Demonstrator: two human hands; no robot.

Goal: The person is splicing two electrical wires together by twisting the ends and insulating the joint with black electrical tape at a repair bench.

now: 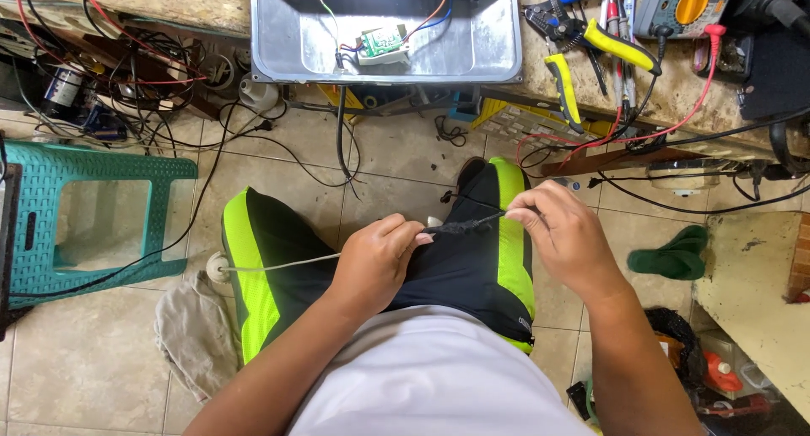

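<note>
My left hand [377,259] is closed around a thin white cable [278,263] that runs left to a small white plug end [218,269] near my knee. My right hand [564,234] pinches the cable's dark frayed end [468,225] between thumb and fingers, just right of the left hand. Both hands hover over my lap, above black shorts with bright yellow-green side stripes [506,259].
A metal tray [287,40] on the bench holds a small green circuit board [381,41] with coloured wires. Yellow-handled pliers [564,82], a multimeter [683,6] and red leads lie at right. A teal plastic stool [93,217] stands at left, a rag [196,331] on the tiled floor.
</note>
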